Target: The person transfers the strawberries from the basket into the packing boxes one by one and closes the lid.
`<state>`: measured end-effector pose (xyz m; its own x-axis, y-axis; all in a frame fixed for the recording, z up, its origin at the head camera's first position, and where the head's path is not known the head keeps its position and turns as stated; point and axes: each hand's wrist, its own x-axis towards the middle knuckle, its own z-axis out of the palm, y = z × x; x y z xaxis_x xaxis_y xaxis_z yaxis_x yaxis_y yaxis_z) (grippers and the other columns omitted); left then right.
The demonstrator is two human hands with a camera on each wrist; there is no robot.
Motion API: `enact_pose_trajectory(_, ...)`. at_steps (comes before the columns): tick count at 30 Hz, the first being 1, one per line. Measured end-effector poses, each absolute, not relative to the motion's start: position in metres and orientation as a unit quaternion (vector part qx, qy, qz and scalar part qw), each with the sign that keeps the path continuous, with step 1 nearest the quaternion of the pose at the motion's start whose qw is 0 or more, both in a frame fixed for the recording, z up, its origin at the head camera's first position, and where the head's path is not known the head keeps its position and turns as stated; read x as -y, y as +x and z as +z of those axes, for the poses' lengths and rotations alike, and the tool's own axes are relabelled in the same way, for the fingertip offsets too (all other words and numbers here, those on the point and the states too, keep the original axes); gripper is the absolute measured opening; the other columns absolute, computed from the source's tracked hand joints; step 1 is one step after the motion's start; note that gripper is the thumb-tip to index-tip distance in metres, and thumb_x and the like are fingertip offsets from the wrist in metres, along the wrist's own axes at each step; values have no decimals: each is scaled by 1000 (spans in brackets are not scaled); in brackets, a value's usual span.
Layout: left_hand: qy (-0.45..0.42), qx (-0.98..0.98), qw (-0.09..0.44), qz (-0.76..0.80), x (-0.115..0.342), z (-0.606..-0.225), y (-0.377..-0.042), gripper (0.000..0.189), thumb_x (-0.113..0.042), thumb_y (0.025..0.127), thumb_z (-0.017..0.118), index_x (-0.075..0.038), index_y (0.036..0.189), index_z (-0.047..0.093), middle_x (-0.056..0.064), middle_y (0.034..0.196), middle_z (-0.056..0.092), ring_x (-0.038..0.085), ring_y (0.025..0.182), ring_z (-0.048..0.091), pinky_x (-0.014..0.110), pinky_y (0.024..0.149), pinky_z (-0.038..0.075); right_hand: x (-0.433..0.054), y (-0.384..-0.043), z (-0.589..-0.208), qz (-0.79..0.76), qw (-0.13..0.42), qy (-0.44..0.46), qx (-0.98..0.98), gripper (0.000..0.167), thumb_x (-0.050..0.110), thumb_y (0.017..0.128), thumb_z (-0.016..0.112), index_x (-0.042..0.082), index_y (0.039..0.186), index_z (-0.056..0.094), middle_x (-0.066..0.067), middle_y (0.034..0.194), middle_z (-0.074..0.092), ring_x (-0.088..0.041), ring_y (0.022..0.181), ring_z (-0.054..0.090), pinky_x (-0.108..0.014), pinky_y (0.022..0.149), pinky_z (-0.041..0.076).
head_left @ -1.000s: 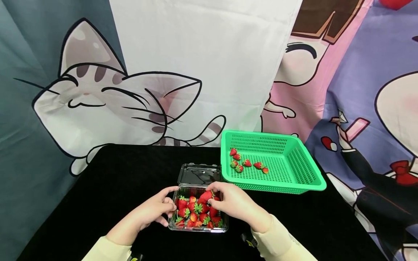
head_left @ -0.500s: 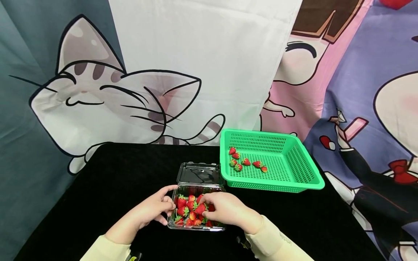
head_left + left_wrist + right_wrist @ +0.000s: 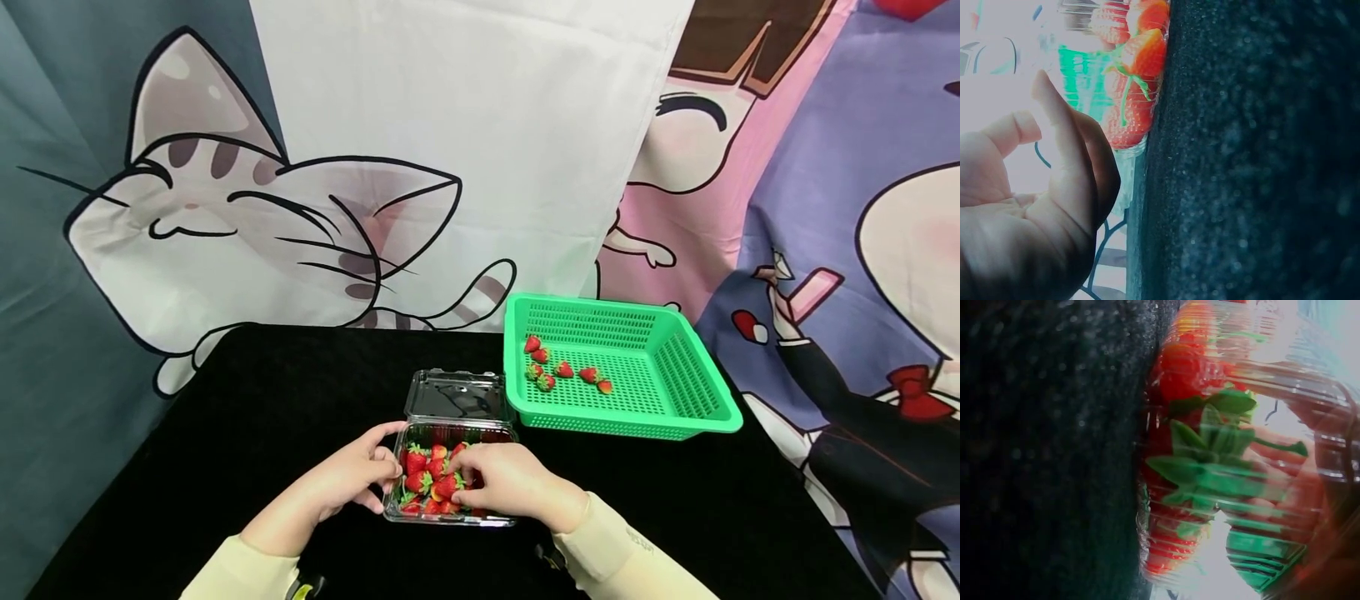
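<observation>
A clear plastic clamshell box holds several red strawberries with green leaves, its lid folded back behind it. My right hand reaches into the box from the right. Thumb and fingers pinch a strawberry low over the others near the middle. In the right wrist view, the box wall lies in front of the hand and the leafy berries. At the box's left side, my left hand rests with its fingertips at the rim. The left wrist view shows that hand with nothing between its fingers.
A green perforated basket stands behind and to the right of the box. Several strawberries lie on its left half. Black cloth covers the table, and a printed cartoon curtain hangs behind it.
My right hand has moved left and slightly nearer inside the box, bringing the pinched strawberry from the right side toward the middle. The left hand stays at the box's left rim.
</observation>
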<state>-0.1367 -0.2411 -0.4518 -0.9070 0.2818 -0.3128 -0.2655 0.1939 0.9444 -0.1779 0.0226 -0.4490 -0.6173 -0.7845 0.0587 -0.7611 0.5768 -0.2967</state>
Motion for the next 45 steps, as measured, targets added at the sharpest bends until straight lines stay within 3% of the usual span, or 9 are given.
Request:
enact_pose_trajectory(27,4,-745,213,632,243,-448,-133,74,-7,88,60,-8,153,25,10,88,58,18,73,56,29,51,56,-18,-175,-445,-141,52,-430,-890,32,42,86,73,29,115,70,22,72,50,4,62,45,-16,55,38)
enact_pose_trajectory(34,3,-748,211,629,243,-446,-133,73,-7,88,60,-8,153,25,10,88,58,18,72,56,30,51,56,-23,-169,-425,-200,54,-421,-883,33,33,90,71,22,121,65,20,81,58,3,68,51,-16,61,44)
enact_pose_trajectory(45,5,-748,213,629,241,-453,-137,73,-7,88,60,-8,153,26,10,86,57,18,72,57,31,51,56,-51,-173,-394,-296,10,-339,-893,24,33,93,68,23,114,68,19,78,56,-1,59,49,-24,56,46)
